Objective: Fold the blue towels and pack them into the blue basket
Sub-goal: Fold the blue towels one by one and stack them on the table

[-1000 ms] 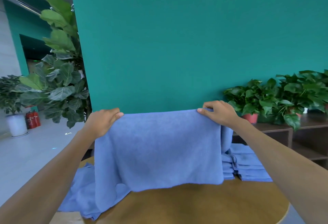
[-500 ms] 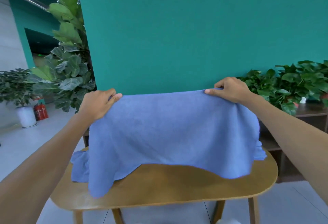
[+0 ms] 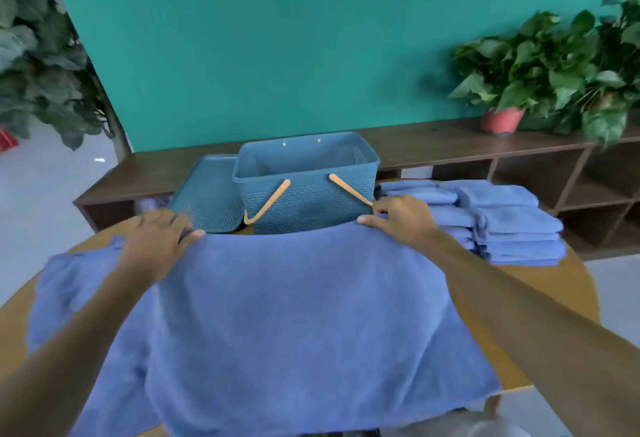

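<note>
A blue towel lies spread across the near half of the wooden table, its near edge hanging over the front. My left hand grips its far left corner and my right hand pinches its far right corner. Just behind the towel's far edge stands the blue basket, open and looking empty, with wooden handles hanging down its front. Two stacks of folded blue towels sit to its right. More loose blue towel cloth lies at the left, partly under the spread towel.
The basket's flat blue lid leans at the basket's left. Behind the table a low dark shelf unit runs along the teal wall, with potted plants on its right end. A large leafy plant stands at the far left.
Both hands have brought the towel down from chest height onto the table. My view has tilted down, so the basket, lid and folded stacks now show behind it.
</note>
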